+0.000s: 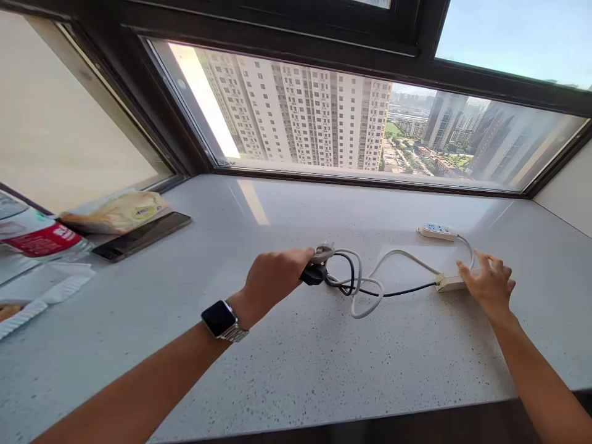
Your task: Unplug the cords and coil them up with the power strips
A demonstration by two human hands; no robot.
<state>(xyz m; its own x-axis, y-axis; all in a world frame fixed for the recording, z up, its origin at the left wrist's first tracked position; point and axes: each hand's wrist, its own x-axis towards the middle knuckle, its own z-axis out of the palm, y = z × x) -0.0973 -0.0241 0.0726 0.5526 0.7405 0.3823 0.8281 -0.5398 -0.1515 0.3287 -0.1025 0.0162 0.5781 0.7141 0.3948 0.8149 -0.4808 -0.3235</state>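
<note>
My left hand [277, 276] is closed around a black plug [314, 275] and a pale plug [324, 251], just above the counter. From them a black cord [407, 291] and a white cord [370, 313] run in tangled loops to the right. At the other end, my right hand [491, 285] grips a white power strip [448, 283], which it partly covers. Behind that lies a smaller white power strip [438, 232] with its sockets facing up, its grey cord [468, 248] passing near my right fingers.
A speckled white counter [277, 382] spans the view below a dark-framed window [324, 179]. To the left lie a phone [143, 235], a soft yellowish packet [124, 211], a bottle with a red label [46, 237] and a white paper tray [50, 287]. The counter's front edge runs along the bottom.
</note>
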